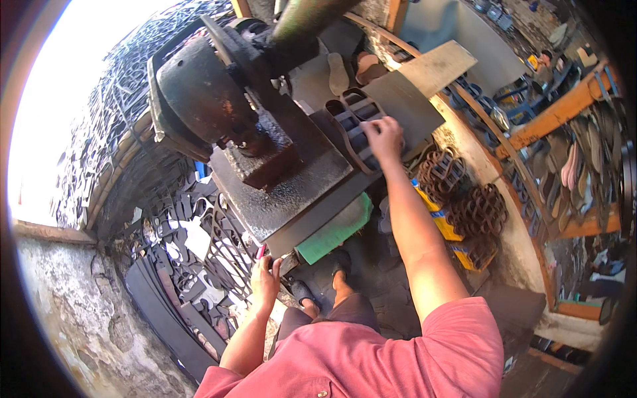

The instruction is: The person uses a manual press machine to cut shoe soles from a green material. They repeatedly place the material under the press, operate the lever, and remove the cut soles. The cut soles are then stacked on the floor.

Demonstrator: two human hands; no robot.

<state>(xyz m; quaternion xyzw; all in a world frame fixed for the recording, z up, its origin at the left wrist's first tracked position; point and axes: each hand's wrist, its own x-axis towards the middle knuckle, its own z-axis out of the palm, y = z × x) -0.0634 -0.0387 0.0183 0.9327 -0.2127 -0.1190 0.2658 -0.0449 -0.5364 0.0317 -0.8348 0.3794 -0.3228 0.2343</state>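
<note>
My right hand [385, 140] reaches over the press table's right side. Its fingers are closed at the edge of a sole-shaped metal cutting die [350, 127] with cross bars, lying on dark sheet material [406, 99]. Lower left, my left hand [265, 282] is closed around a small pink-tipped handle [261, 251] at the near corner of the machine; its lower part is hidden by the fingers. Between the hands stands a heavy, dark press [212, 93], its square head [269, 166] above the worn metal table [292, 202].
Green cloth [338, 229] hangs off the table's front edge. Bundled brown cut-outs [474, 209] sit on a yellow-and-blue sack [441, 222] at right. Cut scraps [192, 259] cover the floor at left, beside a stained wall [86, 305]. Sole shapes hang by wooden shelving [564, 132].
</note>
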